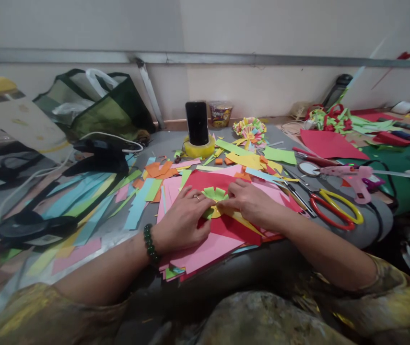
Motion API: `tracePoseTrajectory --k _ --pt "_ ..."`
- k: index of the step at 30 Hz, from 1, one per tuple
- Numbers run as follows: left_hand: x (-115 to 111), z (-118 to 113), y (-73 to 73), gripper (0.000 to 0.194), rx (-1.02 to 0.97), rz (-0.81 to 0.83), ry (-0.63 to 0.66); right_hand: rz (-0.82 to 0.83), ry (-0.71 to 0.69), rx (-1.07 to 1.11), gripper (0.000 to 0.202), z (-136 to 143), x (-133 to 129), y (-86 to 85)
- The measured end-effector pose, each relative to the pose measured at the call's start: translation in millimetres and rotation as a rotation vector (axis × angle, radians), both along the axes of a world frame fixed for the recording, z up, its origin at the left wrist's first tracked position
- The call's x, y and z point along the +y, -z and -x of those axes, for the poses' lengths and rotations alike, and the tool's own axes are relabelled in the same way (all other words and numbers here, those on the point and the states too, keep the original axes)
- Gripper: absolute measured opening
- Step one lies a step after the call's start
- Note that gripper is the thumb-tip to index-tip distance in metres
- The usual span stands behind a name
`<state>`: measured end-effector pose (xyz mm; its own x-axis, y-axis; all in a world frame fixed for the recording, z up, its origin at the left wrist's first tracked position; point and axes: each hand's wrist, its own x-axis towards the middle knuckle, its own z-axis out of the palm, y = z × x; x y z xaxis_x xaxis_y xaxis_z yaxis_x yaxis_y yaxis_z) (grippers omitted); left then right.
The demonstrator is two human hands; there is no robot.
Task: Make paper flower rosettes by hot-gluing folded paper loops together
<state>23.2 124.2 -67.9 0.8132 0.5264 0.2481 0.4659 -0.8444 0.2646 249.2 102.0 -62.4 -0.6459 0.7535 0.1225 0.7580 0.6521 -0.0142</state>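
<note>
My left hand (186,218), with a ring and a green bead bracelet, rests over stacked pink paper (205,254), its fingertips at the left edge of a small green and yellow paper flower (215,194). From the right, my right hand (250,201) has its fingers bent and pressed together at the flower's yellow lower part. Both hands hold the flower between them. Beneath lies red paper (239,229). The fingertips partly cover the flower, and its underside is hidden.
A phone (197,123) stands in a yellow tape roll (200,146). Scissors (336,210) and a pink glue gun (356,179) lie to the right. Blue strips (82,191) and a black stand (39,225) are at left. A paper pompom (251,130) sits behind.
</note>
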Motion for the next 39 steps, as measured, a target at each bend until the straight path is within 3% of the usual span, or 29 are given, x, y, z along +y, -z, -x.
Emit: tracePoseTrajectory --k 9,16,25,39 --pt "-0.4 -0.4 -1.2 0.019 0.018 0.004 0.012 -0.002 -0.032 0.032 0.033 -9.8 -4.5 -7.2" --pt "-0.1 -0.2 0.6 0.015 -0.018 -0.013 0.037 -0.009 -0.048 0.089 0.030 -10.7 -1.3 -0.9" --pt "0.3 0.5 1.5 0.014 -0.025 -0.023 0.049 0.042 0.015 -0.055 0.034 3.6 1.7 -8.2" --pt "-1.9 0.0 -4.7 0.017 0.017 -0.006 0.036 -0.025 -0.086 0.047 0.034 -6.5 -5.2 0.0"
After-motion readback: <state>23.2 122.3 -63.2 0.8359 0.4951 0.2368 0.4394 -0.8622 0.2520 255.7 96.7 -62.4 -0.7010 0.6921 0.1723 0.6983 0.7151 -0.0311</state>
